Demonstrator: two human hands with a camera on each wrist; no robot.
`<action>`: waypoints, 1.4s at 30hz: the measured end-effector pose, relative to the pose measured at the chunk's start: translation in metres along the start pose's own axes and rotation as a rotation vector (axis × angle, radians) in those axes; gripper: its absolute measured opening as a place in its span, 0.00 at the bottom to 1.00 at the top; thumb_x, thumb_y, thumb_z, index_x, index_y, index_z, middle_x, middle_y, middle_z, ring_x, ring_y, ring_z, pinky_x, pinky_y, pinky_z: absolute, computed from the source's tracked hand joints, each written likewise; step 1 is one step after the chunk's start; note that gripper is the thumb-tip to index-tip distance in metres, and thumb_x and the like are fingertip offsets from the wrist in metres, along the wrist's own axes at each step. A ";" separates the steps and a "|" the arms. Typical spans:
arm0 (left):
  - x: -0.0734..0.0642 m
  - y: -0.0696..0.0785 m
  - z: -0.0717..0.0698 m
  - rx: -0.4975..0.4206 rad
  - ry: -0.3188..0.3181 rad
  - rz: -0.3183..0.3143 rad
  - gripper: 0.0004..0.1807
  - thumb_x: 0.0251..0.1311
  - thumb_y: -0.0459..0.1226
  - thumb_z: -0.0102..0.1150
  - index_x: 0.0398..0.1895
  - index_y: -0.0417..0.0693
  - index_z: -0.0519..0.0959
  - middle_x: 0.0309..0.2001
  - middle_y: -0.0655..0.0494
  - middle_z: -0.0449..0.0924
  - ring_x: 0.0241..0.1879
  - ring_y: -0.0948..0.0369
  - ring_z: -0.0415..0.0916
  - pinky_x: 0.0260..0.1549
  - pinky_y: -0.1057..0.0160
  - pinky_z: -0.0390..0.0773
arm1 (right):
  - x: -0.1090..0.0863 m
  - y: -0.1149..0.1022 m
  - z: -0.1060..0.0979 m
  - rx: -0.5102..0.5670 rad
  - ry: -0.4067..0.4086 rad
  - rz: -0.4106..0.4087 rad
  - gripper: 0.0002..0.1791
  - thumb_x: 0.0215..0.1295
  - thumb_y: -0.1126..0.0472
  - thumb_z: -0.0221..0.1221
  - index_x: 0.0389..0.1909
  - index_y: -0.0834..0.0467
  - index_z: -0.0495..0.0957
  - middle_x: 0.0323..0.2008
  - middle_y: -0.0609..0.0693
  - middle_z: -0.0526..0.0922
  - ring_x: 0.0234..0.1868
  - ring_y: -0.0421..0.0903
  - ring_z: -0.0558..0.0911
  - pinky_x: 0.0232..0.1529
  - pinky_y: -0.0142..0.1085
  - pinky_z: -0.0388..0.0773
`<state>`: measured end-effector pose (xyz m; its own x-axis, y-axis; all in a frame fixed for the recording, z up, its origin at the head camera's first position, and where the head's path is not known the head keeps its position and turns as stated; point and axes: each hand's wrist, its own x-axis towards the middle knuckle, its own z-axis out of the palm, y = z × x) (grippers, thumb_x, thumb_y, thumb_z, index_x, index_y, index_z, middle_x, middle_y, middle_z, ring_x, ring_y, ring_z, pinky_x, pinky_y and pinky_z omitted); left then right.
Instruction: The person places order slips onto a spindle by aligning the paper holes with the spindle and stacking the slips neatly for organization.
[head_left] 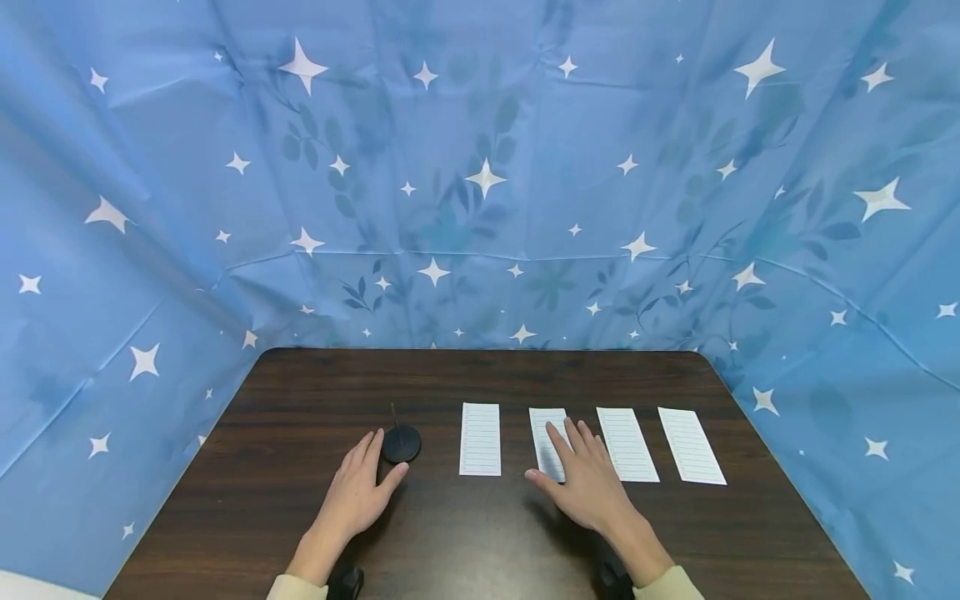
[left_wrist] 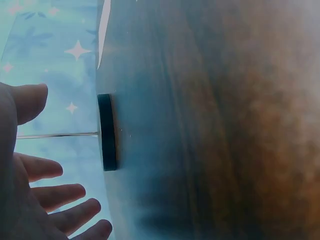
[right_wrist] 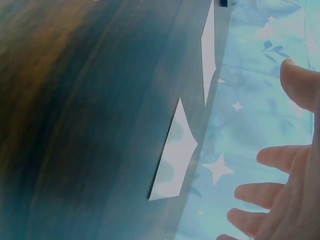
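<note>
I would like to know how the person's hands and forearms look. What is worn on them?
The left hand and the right hand are bare, with no glove or ring visible. The ends of a plain pale-yellow left sleeve and a matching right sleeve show. A partly hidden black object is near the left sleeve, a second black object near the right; their details are unclear.

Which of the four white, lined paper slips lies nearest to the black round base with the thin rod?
The leftmost white, lined paper slip in the head view; the other three lie farther right from the black round base.
</note>
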<state>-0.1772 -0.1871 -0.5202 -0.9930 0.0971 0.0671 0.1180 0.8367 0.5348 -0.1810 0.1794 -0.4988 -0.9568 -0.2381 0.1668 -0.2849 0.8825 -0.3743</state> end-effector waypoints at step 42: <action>0.032 -0.011 0.006 -0.019 0.026 -0.011 0.40 0.66 0.55 0.62 0.71 0.35 0.69 0.62 0.36 0.71 0.59 0.40 0.66 0.56 0.34 0.63 | 0.057 -0.033 0.034 0.098 -0.098 -0.036 0.42 0.68 0.38 0.60 0.73 0.62 0.66 0.71 0.67 0.66 0.73 0.65 0.63 0.69 0.61 0.60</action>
<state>-0.2101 -0.1901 -0.5296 -0.9939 0.0737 0.0827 0.1072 0.8272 0.5516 -0.2282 0.1226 -0.5083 -0.9456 -0.3113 0.0940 -0.3187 0.8297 -0.4582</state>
